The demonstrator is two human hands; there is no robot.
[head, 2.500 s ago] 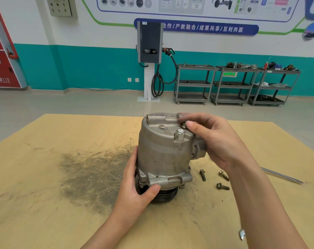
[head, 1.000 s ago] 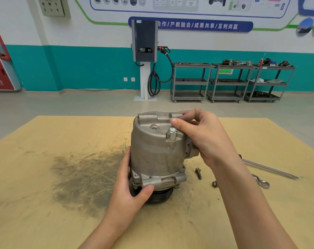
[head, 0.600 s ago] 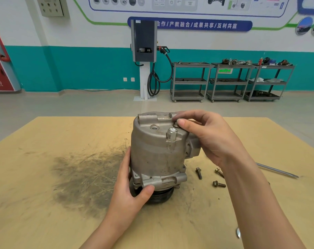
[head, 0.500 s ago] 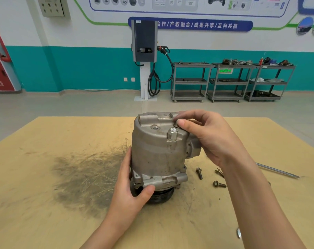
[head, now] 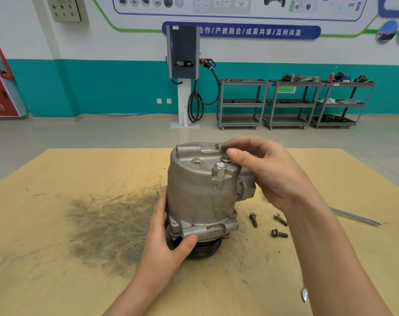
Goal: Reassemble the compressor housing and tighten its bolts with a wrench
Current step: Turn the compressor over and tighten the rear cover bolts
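Compressor housing (head: 203,192), cast metal and likely heavy and rigid, stands upright mid-desk, left hand (head: 169,242) wrapped round its lower flange, the best hold, while right hand (head: 269,169) fingertips pinch a bolt (head: 226,158) on top; spare bolts (head: 253,219) lie beside it.

right forearm covers most of the wrench (head: 356,216), only shaft end and a bit of one head (head: 304,294) show; left hand (head: 169,238) fingers hidden behind compressor housing (head: 200,195); pulley (head: 205,248) mostly under housing; right hand (head: 271,172) fingertips hide the seated bolt (head: 226,158), contact unclear; both forearms cut by bottom edge; cart items (head: 301,78) too small
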